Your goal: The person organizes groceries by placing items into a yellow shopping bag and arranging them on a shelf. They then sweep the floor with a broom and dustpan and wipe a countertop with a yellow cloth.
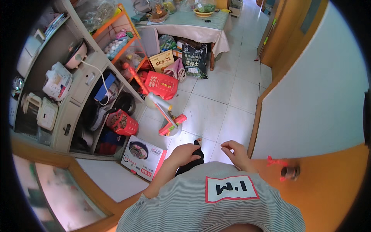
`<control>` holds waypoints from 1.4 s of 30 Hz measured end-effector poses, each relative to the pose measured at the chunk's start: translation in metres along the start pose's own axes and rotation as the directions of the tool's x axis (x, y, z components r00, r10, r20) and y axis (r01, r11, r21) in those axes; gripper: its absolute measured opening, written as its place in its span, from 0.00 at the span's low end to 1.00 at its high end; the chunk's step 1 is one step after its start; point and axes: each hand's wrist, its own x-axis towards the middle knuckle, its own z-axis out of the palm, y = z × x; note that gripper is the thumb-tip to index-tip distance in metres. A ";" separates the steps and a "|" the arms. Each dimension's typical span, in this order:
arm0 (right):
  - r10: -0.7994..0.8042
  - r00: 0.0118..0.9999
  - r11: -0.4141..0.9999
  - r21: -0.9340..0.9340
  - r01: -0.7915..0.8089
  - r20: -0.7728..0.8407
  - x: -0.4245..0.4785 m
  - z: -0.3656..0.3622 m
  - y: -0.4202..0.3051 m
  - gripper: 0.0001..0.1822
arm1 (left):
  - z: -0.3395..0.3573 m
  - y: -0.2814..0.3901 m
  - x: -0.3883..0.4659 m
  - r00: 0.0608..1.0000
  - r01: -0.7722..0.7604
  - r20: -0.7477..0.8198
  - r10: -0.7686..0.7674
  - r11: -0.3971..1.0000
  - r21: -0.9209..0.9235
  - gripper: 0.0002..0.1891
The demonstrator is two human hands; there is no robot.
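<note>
My left hand [185, 154] hangs in front of my body with its fingers loosely bent and the thumb apart, holding nothing. Opposite it, my right hand [236, 154] is also empty, its fingers curved and a gap showing between thumb and forefinger. Ahead of my left hand, a red-bristled broom [173, 125] rests head-down in a whitish dustpan or bin [176, 132], its red handle leaning away to the left. A grey tube [159, 101] with a yellow end crosses that handle. A foot shows beyond my left hand, under a black trouser leg [191, 162].
Cabinets hold a rice cooker [47, 113] and an electric pan [76, 53]. A printed cardboard box [143, 158] stands at lower left. Beyond are a red bag [161, 84], an orange rack [111, 20] and a cloth-covered table [185, 26]. An orange door [324, 188] lies right.
</note>
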 end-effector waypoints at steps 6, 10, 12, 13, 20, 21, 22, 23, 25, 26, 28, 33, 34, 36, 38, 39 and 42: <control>-0.014 1.000 0.990 -0.137 0.013 -0.009 0.148 -0.047 0.009 0.09 | -0.100 -0.018 0.143 0.984 -0.176 0.016 0.176 0.984 -0.002 0.23; 0.112 0.988 0.991 -0.064 -0.119 -0.102 0.215 -0.080 0.035 0.08 | -0.148 -0.031 0.233 0.957 -0.290 0.008 0.290 0.956 0.029 0.21; 0.196 0.971 0.979 -0.036 -0.203 -0.137 0.239 -0.097 0.065 0.08 | -0.169 -0.032 0.275 0.947 -0.318 0.034 0.319 0.948 -0.023 0.21; 0.235 0.961 0.971 -0.020 -0.240 -0.148 0.251 -0.107 0.082 0.08 | -0.180 -0.032 0.295 0.944 -0.325 0.044 0.328 0.944 -0.048 0.21; 0.203 0.954 0.974 -0.057 -0.221 -0.220 0.405 -0.208 0.178 0.08 | -0.210 -0.080 0.465 0.976 -0.217 -0.022 0.218 0.976 0.029 0.20; 0.168 0.959 0.981 -0.059 -0.185 -0.227 0.436 -0.226 0.184 0.07 | -0.218 -0.084 0.488 0.978 -0.197 -0.058 0.199 0.980 0.034 0.20; 0.139 0.970 0.979 -0.118 -0.165 -0.201 0.470 -0.245 0.190 0.07 | -0.237 -0.079 0.508 0.993 -0.114 -0.036 0.115 0.993 0.027 0.20; 0.074 0.982 0.982 -0.158 -0.102 -0.173 0.505 -0.260 0.186 0.07 | -0.251 -0.079 0.525 0.993 -0.093 -0.076 0.093 0.996 0.008 0.20; -0.050 0.992 0.973 -0.230 0.022 -0.117 0.577 -0.289 0.172 0.07 | -0.278 -0.078 0.556 0.987 -0.058 -0.150 0.052 0.998 -0.031 0.21; -0.112 0.989 0.975 -0.202 0.091 -0.096 0.608 -0.298 0.165 0.07 | -0.285 -0.085 0.571 0.979 -0.058 -0.199 0.043 0.996 -0.067 0.21; -0.238 0.970 0.960 -0.163 0.226 -0.059 0.666 -0.313 0.152 0.07 | -0.305 -0.091 0.602 0.970 -0.017 -0.244 0.000 0.998 -0.066 0.20; -0.383 0.922 0.914 -0.125 0.386 0.049 0.776 -0.327 0.151 0.07 | -0.342 -0.129 0.687 0.939 0.105 -0.297 -0.175 0.966 -0.238 0.19; -0.387 0.919 0.910 -0.129 0.393 0.073 0.793 -0.329 0.157 0.07 | -0.350 -0.138 0.706 0.932 0.117 -0.302 -0.198 0.957 -0.266 0.19; -0.339 0.937 0.921 -0.171 0.349 0.086 0.830 -0.339 0.181 0.06 | -0.370 -0.157 0.749 0.913 0.096 -0.356 -0.200 0.952 -0.291 0.19; -0.319 0.944 0.915 -0.233 0.331 0.087 0.864 -0.357 0.197 0.06 | -0.388 -0.180 0.796 0.884 0.077 -0.416 -0.214 0.944 -0.321 0.18; -0.288 0.955 0.926 -0.234 0.297 0.073 0.879 -0.366 0.205 0.06 | -0.398 -0.189 0.819 0.864 0.070 -0.441 -0.241 0.927 -0.368 0.18; -0.144 0.988 0.958 -0.241 0.153 0.054 0.923 -0.396 0.218 0.07 | -0.440 -0.207 0.892 0.852 0.098 -0.468 -0.235 0.950 -0.298 0.20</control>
